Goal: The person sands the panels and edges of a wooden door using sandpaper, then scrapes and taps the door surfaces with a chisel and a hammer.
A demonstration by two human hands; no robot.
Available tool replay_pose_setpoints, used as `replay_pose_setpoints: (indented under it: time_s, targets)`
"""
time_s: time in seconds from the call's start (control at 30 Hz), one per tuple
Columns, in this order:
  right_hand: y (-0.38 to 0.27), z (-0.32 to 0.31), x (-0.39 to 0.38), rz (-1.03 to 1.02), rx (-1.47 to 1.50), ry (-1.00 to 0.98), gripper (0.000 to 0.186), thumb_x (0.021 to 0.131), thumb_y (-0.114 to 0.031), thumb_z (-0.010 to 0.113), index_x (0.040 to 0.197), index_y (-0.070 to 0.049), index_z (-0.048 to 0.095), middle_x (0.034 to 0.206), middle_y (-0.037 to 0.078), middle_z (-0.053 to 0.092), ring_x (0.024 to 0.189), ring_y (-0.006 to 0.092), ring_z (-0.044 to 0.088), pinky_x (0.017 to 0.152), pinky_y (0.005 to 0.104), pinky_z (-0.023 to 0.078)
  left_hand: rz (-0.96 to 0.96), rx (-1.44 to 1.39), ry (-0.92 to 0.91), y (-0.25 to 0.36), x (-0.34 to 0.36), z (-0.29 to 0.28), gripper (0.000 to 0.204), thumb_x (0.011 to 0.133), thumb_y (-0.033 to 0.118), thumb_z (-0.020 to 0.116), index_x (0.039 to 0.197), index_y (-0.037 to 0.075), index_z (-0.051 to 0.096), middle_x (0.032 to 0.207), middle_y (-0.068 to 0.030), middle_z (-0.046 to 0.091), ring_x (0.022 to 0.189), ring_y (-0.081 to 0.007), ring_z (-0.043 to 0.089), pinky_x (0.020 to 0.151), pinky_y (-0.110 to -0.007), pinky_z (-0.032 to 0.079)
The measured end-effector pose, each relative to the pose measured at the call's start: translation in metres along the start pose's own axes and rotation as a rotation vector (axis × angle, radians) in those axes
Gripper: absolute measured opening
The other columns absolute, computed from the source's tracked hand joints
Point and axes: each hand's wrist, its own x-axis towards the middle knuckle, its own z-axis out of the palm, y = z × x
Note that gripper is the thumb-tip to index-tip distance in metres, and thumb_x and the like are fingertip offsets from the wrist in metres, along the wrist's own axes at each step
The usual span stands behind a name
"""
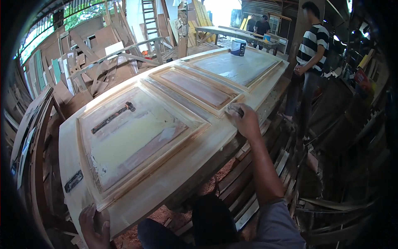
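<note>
A large pale wooden panelled door [166,178] lies flat in front of me, with three framed recessed panels. My right hand [245,119] is closed at the frame beside the middle panel, pinching a small dark grey piece that looks like sandpaper [234,109]; the fingers partly cover it. At the door's near left corner my left hand [93,227] rests on the edge with fingers and thumb apart. A worn hammer [112,118] lies on the nearest panel, which has pale yellowish filler patches. On the left end of the frame is a dark flat rectangular piece [74,181].
A dark blue and white tub [238,48] stands on the far panel. A person in a striped shirt [311,45] stands beyond the door's right side. Scrap boards [85,54] and a ladder [150,18] are behind. Stacked planks [244,174] lie below the near edge.
</note>
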Motion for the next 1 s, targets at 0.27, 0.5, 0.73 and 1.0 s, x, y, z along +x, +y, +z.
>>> replay_pose_setpoints:
  time_s: [0.27, 0.5, 0.73, 1.0]
  targets:
    - [0.008, 0.025, 0.029, -0.124, -0.289, -0.316, 0.037, 0.095, -0.025, 0.084, 0.114, 0.002, 0.068, 0.105, 0.026, 0.071, 0.104, 0.0490, 0.069, 0.093, 0.0554, 0.055, 0.026, -0.004, 0.007, -0.003, 0.002, 0.002, 0.053, 0.102, 0.026, 0.081, 0.147, 0.002, 0.068, 0.147, -0.0229, 0.068, 0.141, -0.0437, 0.059, 0.120, -0.051, 0.045]
    - [0.022, 0.028, 0.026, -0.127, -0.299, -0.329, 0.035, 0.098, -0.029, 0.082, 0.107, 0.000, 0.065, 0.104, 0.023, 0.072, 0.105, 0.0477, 0.069, 0.092, 0.0572, 0.055, -0.010, 0.007, 0.000, 0.006, 0.009, 0.003, 0.055, 0.101, 0.025, 0.080, 0.148, 0.002, 0.066, 0.146, -0.0234, 0.069, 0.140, -0.0438, 0.059, 0.121, -0.052, 0.044]
    - [-0.011, 0.050, 0.028, -0.115, -0.472, -0.334, 0.036, 0.099, -0.034, 0.080, 0.110, -0.002, 0.067, 0.109, 0.022, 0.075, 0.109, 0.0444, 0.073, 0.094, 0.0566, 0.057, 0.016, 0.038, 0.028, 0.003, 0.005, 0.001, 0.053, 0.101, 0.023, 0.079, 0.148, 0.003, 0.067, 0.146, -0.0228, 0.068, 0.138, -0.0441, 0.061, 0.119, -0.052, 0.045]
    - [-0.021, 0.086, 0.054, -0.150, -0.717, -0.414, 0.032, 0.101, -0.026, 0.070, 0.124, -0.003, 0.071, 0.112, 0.023, 0.079, 0.106, 0.0441, 0.076, 0.096, 0.0561, 0.058, 0.058, -0.016, -0.008, -0.001, 0.007, -0.007, 0.052, 0.100, 0.018, 0.078, 0.149, 0.003, 0.066, 0.148, -0.0228, 0.068, 0.140, -0.0446, 0.060, 0.120, -0.052, 0.045]
